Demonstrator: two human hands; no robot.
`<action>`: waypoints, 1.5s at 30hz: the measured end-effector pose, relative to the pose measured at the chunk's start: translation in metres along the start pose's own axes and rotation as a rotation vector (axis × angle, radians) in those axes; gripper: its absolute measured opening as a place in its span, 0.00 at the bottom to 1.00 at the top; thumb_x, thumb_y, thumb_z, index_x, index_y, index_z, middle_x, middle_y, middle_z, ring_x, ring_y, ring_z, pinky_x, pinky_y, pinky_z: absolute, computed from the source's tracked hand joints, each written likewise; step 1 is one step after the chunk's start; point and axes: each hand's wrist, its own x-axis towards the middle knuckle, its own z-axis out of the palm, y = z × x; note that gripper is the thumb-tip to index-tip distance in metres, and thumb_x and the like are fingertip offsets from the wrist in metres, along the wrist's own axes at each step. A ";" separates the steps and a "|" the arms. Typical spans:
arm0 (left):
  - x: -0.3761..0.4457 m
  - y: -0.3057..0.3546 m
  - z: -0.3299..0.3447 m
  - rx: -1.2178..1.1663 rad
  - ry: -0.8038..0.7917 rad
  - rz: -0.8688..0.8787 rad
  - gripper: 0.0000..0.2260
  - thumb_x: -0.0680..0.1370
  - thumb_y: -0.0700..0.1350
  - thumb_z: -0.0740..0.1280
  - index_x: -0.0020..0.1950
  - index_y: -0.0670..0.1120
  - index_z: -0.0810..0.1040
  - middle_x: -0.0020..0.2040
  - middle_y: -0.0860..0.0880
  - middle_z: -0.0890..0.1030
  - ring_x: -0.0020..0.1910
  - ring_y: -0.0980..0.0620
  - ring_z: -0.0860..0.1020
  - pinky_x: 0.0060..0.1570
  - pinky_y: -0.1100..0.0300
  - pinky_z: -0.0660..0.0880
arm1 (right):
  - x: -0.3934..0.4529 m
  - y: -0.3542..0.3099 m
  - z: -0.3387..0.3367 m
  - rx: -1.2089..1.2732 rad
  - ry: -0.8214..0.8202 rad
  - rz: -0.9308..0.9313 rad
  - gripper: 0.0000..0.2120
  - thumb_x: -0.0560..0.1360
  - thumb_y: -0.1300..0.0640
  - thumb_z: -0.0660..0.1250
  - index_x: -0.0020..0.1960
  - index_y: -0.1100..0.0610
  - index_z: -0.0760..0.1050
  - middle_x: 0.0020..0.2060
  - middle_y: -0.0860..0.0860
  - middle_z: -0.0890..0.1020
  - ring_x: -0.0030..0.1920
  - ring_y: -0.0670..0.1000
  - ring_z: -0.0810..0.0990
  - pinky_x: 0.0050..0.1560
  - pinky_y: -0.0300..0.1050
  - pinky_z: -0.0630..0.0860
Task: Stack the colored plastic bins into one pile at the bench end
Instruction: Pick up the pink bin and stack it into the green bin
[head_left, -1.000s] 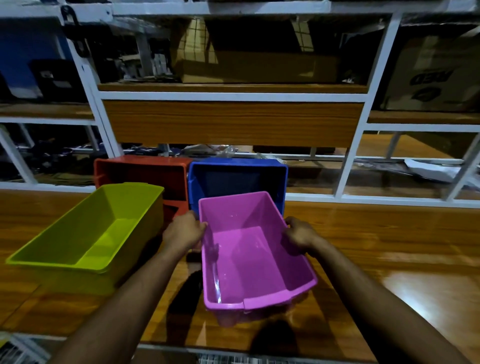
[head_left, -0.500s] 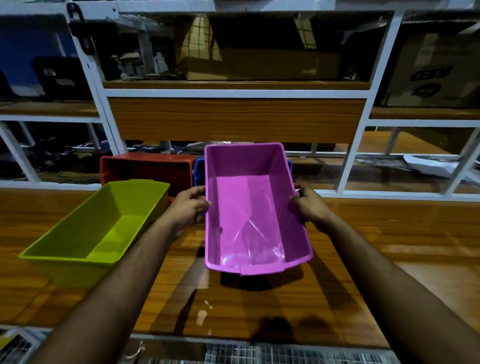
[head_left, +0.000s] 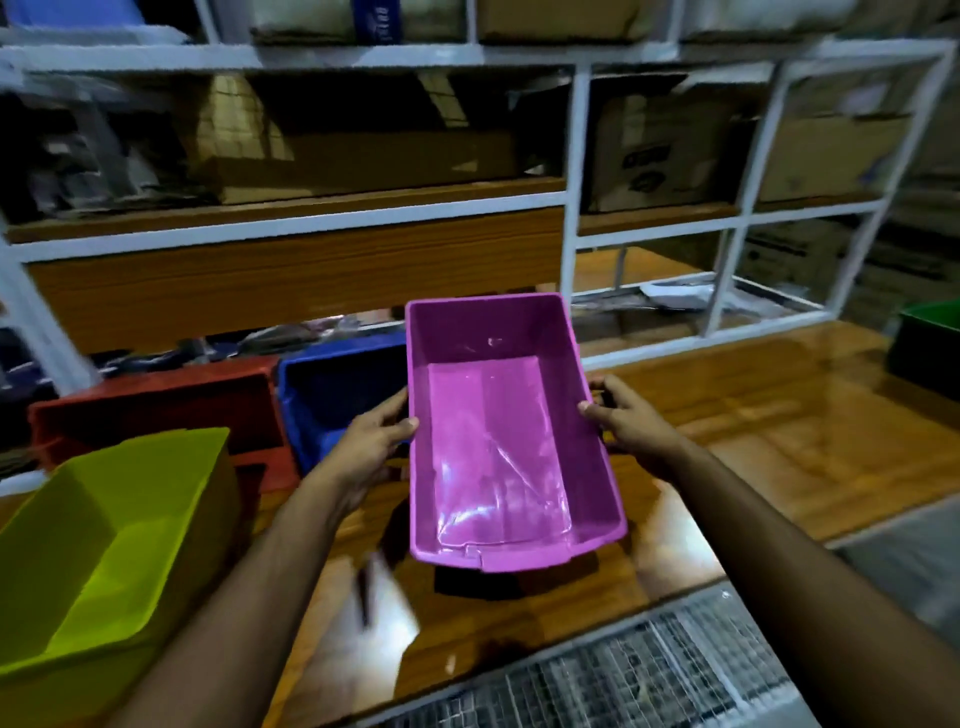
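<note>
Pink bin held above the worktop at frame centre, long axis running away from the person; left hand and right hand grasp its long sides. Green bin sits far right, nearer the right hand.

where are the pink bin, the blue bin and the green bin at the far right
pink bin (head_left: 493, 441), head view, on its inner floor
blue bin (head_left: 337, 395), head view, on its dark inside
green bin (head_left: 930, 319), head view, on its green rim at the frame edge
</note>
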 end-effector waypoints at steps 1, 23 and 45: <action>0.006 -0.001 0.016 -0.003 -0.041 0.016 0.23 0.79 0.38 0.62 0.70 0.60 0.72 0.56 0.50 0.82 0.47 0.49 0.78 0.33 0.59 0.76 | -0.012 0.004 -0.018 0.020 0.042 0.015 0.10 0.80 0.60 0.61 0.61 0.53 0.71 0.40 0.51 0.74 0.34 0.43 0.75 0.35 0.42 0.77; -0.004 -0.046 0.635 0.019 -0.826 0.007 0.19 0.78 0.39 0.65 0.68 0.53 0.75 0.49 0.47 0.77 0.41 0.49 0.70 0.34 0.61 0.69 | -0.359 0.130 -0.500 0.202 0.774 0.173 0.11 0.81 0.59 0.62 0.63 0.53 0.72 0.44 0.53 0.79 0.36 0.46 0.78 0.34 0.39 0.76; 0.031 -0.010 1.090 -0.027 -1.148 0.048 0.19 0.76 0.36 0.67 0.65 0.50 0.76 0.52 0.46 0.78 0.48 0.50 0.77 0.40 0.56 0.79 | -0.460 0.180 -0.884 0.258 1.083 0.136 0.13 0.77 0.65 0.66 0.61 0.58 0.77 0.44 0.57 0.78 0.39 0.52 0.78 0.40 0.47 0.80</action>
